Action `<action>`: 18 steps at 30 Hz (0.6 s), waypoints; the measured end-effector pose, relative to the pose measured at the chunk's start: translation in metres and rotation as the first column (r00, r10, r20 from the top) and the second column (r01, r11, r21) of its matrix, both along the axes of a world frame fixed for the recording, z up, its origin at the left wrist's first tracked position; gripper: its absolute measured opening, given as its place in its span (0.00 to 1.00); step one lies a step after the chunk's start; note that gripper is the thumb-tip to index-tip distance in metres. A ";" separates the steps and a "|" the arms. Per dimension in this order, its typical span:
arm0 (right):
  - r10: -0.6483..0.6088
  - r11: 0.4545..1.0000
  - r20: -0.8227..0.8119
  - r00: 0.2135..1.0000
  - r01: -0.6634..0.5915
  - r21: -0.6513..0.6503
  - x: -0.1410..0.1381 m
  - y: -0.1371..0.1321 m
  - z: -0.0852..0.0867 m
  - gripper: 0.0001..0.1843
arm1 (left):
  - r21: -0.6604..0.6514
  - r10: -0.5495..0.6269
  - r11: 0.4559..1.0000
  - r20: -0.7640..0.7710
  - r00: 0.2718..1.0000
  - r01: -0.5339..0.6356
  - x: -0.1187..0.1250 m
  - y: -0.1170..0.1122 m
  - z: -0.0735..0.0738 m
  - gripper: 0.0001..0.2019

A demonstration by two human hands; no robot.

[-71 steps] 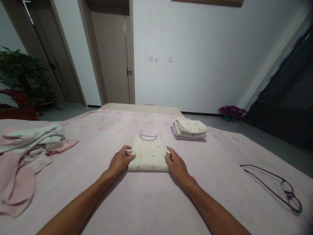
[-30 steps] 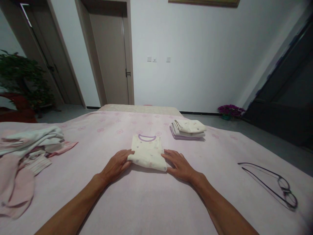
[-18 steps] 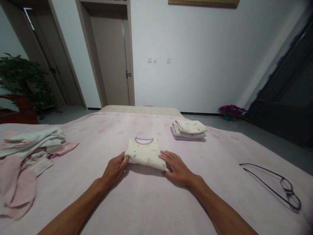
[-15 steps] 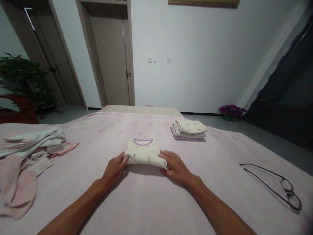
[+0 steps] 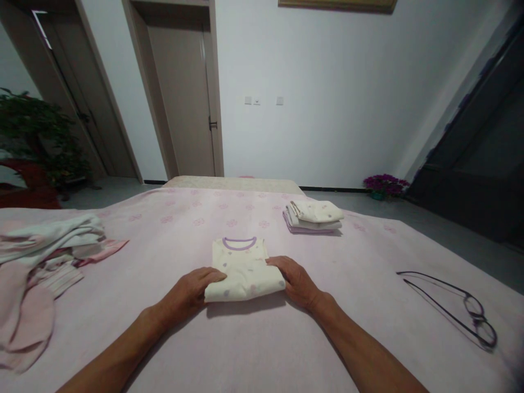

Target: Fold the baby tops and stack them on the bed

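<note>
Cream cloth, dotted with small grey and pinkish marks, makes up the shirt [image 5: 244,281] I see folded into a neat block, its purple collar lying at the far end. It is in the middle of the pink sheet [image 5: 245,355], squarely in front of the person, with the near edge lifted a little and a shadow beneath it.

The left hand [image 5: 193,288] grips the near left corner, thumb laid on top and the other fingers out of my sight around the side. The right hand [image 5: 297,279] has hold of the right side, a fingertip over the upper surface; where its thumb sits I cannot tell.

Beyond the right hand, well apart from the shirt, stands a small stack of folded clothes [image 5: 316,216], cream on top and purple at the bottom. Over on the person's left lies a loose heap of clothes [image 5: 61,237], white, pink and striped pieces tumbled together. A pair of glasses [image 5: 475,312] rests on the sheet at the far right, arms spread open. Against the white wall [image 5: 335,109], purple flowers [image 5: 385,184] stand on the floor, and a brown door [image 5: 180,103] is closed.
</note>
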State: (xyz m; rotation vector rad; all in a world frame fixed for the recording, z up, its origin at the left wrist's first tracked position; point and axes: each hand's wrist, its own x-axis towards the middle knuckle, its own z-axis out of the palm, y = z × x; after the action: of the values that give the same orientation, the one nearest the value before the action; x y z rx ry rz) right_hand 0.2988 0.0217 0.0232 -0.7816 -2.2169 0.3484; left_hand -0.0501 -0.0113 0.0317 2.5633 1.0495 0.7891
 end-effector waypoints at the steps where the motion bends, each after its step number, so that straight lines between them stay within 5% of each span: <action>1: 0.003 1.000 0.003 1.000 -0.003 -0.010 0.000 0.000 0.000 0.14 | -0.010 0.005 1.000 0.016 1.000 -0.005 0.000 0.000 -0.001 0.16; 7: -0.112 0.979 -0.048 0.993 0.102 -0.175 -0.004 -0.008 0.004 0.11 | -0.193 0.141 0.976 0.211 0.967 -0.101 0.003 -0.005 -0.002 0.14; 11: -0.286 0.908 -0.081 0.955 0.243 -0.341 -0.015 -0.010 0.003 0.12 | -0.319 0.359 0.913 0.332 0.873 -0.254 0.019 -0.006 0.001 0.17; 18: -0.483 0.809 -0.064 0.873 0.417 -0.415 -0.033 0.009 -0.002 0.12 | -0.500 0.594 0.774 0.362 0.719 -0.388 0.038 0.026 -0.008 0.25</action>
State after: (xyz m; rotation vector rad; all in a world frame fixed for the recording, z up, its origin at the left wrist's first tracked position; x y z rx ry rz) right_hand 0.2661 0.0303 0.0215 -1.4111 -1.7457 0.6006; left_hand -0.0121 0.0147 0.0235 1.5947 1.5465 1.1561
